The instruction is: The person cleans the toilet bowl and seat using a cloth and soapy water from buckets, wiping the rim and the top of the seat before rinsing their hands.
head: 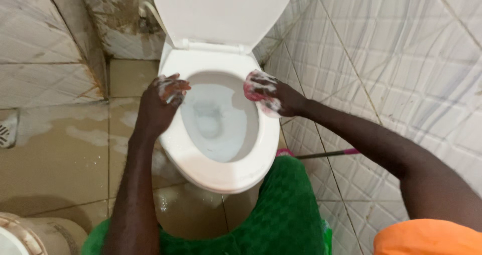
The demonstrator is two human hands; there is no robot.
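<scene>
Toilet bowl (pixel 221 177), white, seat lid (pixel 221 11) raised upright against the wall; water and foam visible inside the bowl. Left hand (pixel 163 102) rests on the left side of the bowl rim, fingers loosely curled and coated in white suds; it grips nothing that can be made out. Right hand (pixel 273 96) sits on the right side of the rim, fingers closed around a pink sponge (pixel 255 90), also foamy, pressed to the rim surface. Both forearms extend from the bottom of the view, one on each side of the bowl. Green patterned garment (pixel 286 210) lies below the front of the bowl. Pink-handled stick (pixel 321 154) lies against the tiled wall (pixel 401 59) to the right, near the bowl's side. Floor tiles (pixel 60 154) on the left are beige, wet and streaked; a floor drain (pixel 5 132) shows at the far left edge.
</scene>
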